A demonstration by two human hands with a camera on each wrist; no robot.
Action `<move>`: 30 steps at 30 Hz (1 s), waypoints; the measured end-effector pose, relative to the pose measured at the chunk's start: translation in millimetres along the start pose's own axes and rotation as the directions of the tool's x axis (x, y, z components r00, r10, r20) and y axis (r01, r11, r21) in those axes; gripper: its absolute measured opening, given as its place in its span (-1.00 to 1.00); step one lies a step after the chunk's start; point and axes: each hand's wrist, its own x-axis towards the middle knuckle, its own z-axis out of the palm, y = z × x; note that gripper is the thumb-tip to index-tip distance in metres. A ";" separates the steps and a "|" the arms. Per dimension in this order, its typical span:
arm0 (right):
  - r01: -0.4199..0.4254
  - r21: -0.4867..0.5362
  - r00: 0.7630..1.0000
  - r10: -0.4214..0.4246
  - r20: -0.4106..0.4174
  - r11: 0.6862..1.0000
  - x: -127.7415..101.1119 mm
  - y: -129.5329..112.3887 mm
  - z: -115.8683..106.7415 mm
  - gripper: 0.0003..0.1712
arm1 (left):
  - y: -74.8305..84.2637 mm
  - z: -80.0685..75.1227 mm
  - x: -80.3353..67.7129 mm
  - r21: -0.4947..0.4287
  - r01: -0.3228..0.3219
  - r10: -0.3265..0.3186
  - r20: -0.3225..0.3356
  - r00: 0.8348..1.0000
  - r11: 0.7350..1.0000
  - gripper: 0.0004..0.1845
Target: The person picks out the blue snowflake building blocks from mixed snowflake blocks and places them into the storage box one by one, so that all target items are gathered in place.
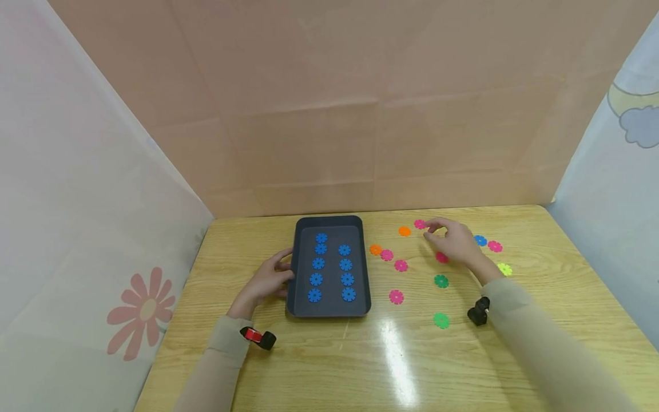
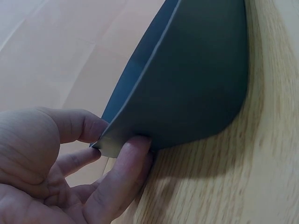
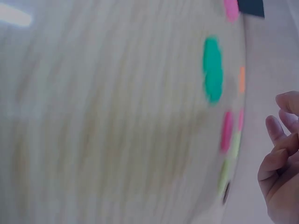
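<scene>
A dark grey tray (image 1: 329,312) lies on the table with several blue notched discs (image 1: 347,279) in two columns. My left hand (image 1: 269,277) holds the tray's left side; in the left wrist view, its fingers (image 2: 126,163) touch the rim and outer wall. Over the loose discs on the right is my right hand (image 1: 453,240), thumb and forefinger apart, nothing seen between them. The nearest piece is a pink disc (image 1: 419,224) just beyond its fingertips. In the right wrist view, the right hand (image 3: 282,172) shows bent fingers at the edge.
Between tray and right arm lie orange discs (image 1: 404,231), pink discs (image 1: 396,297) and green discs (image 1: 441,320). Beyond the right wrist are a blue disc (image 1: 480,240), another pink disc (image 1: 495,246) and a yellow disc (image 1: 505,269). Cloth walls (image 1: 309,143) border the wooden table (image 1: 319,366).
</scene>
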 end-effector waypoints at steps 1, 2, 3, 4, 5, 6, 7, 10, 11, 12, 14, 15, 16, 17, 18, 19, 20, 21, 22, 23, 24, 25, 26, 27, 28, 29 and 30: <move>-0.009 -0.007 1.000 0.009 0.000 1.000 -2.0 5.7 -3.2 -0.53 | 0.0 0.1 -0.3 0.001 0.000 0.000 0.000 1.000 1.000 -0.25; -0.013 -0.017 1.000 0.013 -0.004 1.000 -4.1 11.4 -6.3 -0.52 | -0.2 0.1 -0.5 0.003 -0.001 0.001 0.000 1.000 1.000 -0.25; -0.019 -0.020 1.000 0.019 -0.007 1.000 -6.2 17.0 -9.6 -0.52 | -0.3 0.1 -0.8 0.003 -0.001 0.001 0.001 1.000 1.000 -0.25; -0.027 -0.020 1.000 0.027 -0.011 0.999 -8.1 22.5 -12.6 -0.52 | -0.4 0.1 -0.9 0.003 -0.002 0.002 0.001 1.000 1.000 -0.25; -0.035 -0.024 0.999 0.034 -0.014 0.999 -10.1 27.7 -15.9 -0.52 | -0.5 0.2 -1.2 0.003 -0.003 0.003 0.002 1.000 1.000 -0.25; -0.042 -0.033 0.999 0.042 -0.021 0.999 -12.0 32.9 -19.1 -0.52 | -0.6 0.2 -1.4 0.002 -0.003 0.003 0.002 1.000 1.000 -0.25; -0.050 -0.038 0.999 0.049 -0.024 0.998 -13.9 37.5 -22.3 -0.52 | -0.6 0.3 -1.5 0.002 -0.004 0.004 0.003 1.000 1.000 -0.25; -0.092 -0.043 0.995 0.090 -0.033 0.995 -19.7 49.2 -31.1 -0.48 | -1.0 0.1 -1.4 0.003 -0.005 0.005 0.004 1.000 1.000 -0.25; -0.104 -0.050 0.994 0.102 -0.037 0.993 -21.6 52.4 -33.7 -0.46 | -1.1 0.0 -1.2 0.003 -0.005 0.005 0.005 1.000 1.000 -0.25; -0.115 -0.055 0.993 0.113 -0.040 0.992 -23.3 55.6 -36.0 -0.45 | -1.1 0.0 -1.1 0.004 -0.005 0.005 0.005 1.000 1.000 -0.25; -0.145 -0.058 0.989 0.143 -0.044 0.988 -26.7 61.2 -40.2 -0.41 | -0.9 0.0 -0.8 0.003 -0.004 0.004 0.005 1.000 1.000 -0.25; -0.156 -0.062 0.987 0.153 -0.046 0.986 -28.3 63.8 -42.2 -0.39 | -0.7 0.0 -0.7 0.002 -0.002 0.002 0.006 1.000 1.000 -0.25; -0.172 -0.062 0.985 0.169 -0.046 0.983 -29.8 66.4 -43.9 -0.38 | -0.4 0.1 -0.5 0.001 -0.001 0.001 0.006 1.000 1.000 -0.24; -0.185 -0.062 0.982 0.183 -0.045 0.981 -31.4 68.8 -45.6 -0.36 | -0.1 0.1 -0.5 0.002 0.001 -0.001 0.006 1.000 1.000 -0.24; -0.197 -0.063 0.980 0.195 -0.045 0.978 -33.0 71.3 -47.4 -0.35 | 0.2 0.2 -0.5 0.002 0.003 -0.003 0.006 1.000 1.000 -0.24; -0.210 -0.063 0.977 0.207 -0.047 0.976 -34.5 73.6 -49.1 -0.33 | 0.4 0.2 -0.3 0.002 0.004 -0.004 0.005 1.000 1.000 -0.24; -0.220 -0.064 0.975 0.217 -0.049 0.973 -35.9 75.3 -50.8 -0.31 | 0.7 0.3 -0.3 0.002 0.004 -0.004 0.004 1.000 1.000 -0.25; -0.227 -0.069 0.973 0.224 -0.050 0.971 -37.3 76.8 -52.4 -0.30 | 1.0 0.3 -0.4 0.004 0.005 -0.005 0.004 1.000 1.000 -0.25; -0.238 -0.074 0.971 0.234 -0.052 0.969 -38.7 77.7 -54.0 -0.27 | 1.1 0.3 -0.4 0.007 0.004 -0.004 0.004 1.000 1.000 -0.25; -0.245 -0.079 0.969 0.241 -0.051 0.966 -39.9 78.3 -55.5 -0.25 | 1.2 0.2 -0.5 0.007 0.004 -0.004 0.004 1.000 1.000 -0.25; -0.252 -0.080 0.967 0.249 -0.049 0.964 -40.9 78.6 -57.0 -0.23 | 1.2 0.1 -0.5 0.008 0.003 -0.003 0.003 1.000 1.000 -0.25; -0.259 -0.086 0.966 0.256 -0.045 0.962 -41.8 78.8 -58.4 -0.21 | 1.1 0.0 -0.6 0.007 0.003 -0.003 0.003 1.000 1.000 -0.25; -0.265 -0.090 0.964 0.263 -0.040 0.960 -42.6 78.2 -59.7 -0.19 | 1.1 -0.1 -0.7 0.007 0.004 -0.004 0.003 1.000 1.000 -0.25; -0.268 -0.100 0.963 0.266 -0.033 0.958 -43.1 77.9 -60.9 -0.17 | 0.9 -0.3 -0.8 0.008 0.004 -0.004 0.004 1.000 1.000 -0.25; -0.276 -0.104 0.961 0.275 -0.026 0.955 -43.7 77.3 -62.0 -0.15 | 0.8 -0.4 -0.8 0.008 0.004 -0.004 0.004 1.000 1.000 -0.25; -0.278 -0.111 0.961 0.278 -0.016 0.954 -44.0 77.4 -63.0 -0.15 | 0.6 -0.5 -0.9 0.007 0.005 -0.005 0.004 1.000 1.000 -0.25; -0.281 -0.117 0.959 0.282 -0.008 0.953 -44.2 77.3 -64.0 -0.14 | 0.5 -0.7 -0.8 0.007 0.006 -0.006 0.004 1.000 1.000 -0.25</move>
